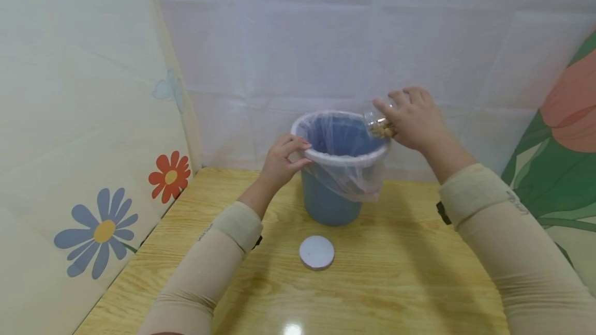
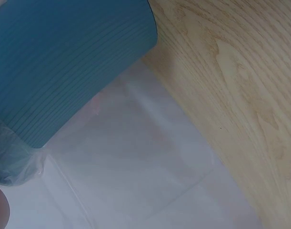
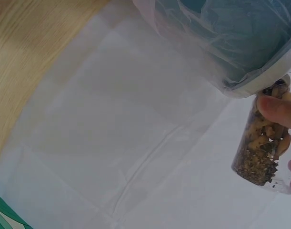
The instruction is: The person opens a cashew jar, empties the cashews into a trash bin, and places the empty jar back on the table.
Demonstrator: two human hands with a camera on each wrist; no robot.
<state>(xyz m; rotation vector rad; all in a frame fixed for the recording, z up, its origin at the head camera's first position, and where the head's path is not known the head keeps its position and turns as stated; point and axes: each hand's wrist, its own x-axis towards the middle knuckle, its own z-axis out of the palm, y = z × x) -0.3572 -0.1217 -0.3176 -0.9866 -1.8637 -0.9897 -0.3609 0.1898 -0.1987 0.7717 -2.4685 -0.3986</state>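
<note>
A blue trash bin point(image 1: 331, 206) stands upright, lined with a clear plastic bag point(image 1: 365, 182) folded over its white rim. At the rim's left side, my left hand point(image 1: 285, 158) pinches the edge between thumb and fingers. My right hand point(image 1: 416, 120) grips a clear jar point(image 1: 378, 124) from above, tilted with its mouth toward the bin's right rim. Light brown chunks and dark crumbly bits show inside the jar point(image 3: 259, 143) in the right wrist view. In front of the bin, a white round lid point(image 1: 316, 252) lies flat.
All of this is on a wood-grain table point(image 1: 372, 273). A white sheet point(image 1: 279, 40) hangs right behind the bin. To the left stands a panel with printed flowers point(image 1: 104, 231), and a flower-printed panel point(image 1: 559, 185) borders the right side.
</note>
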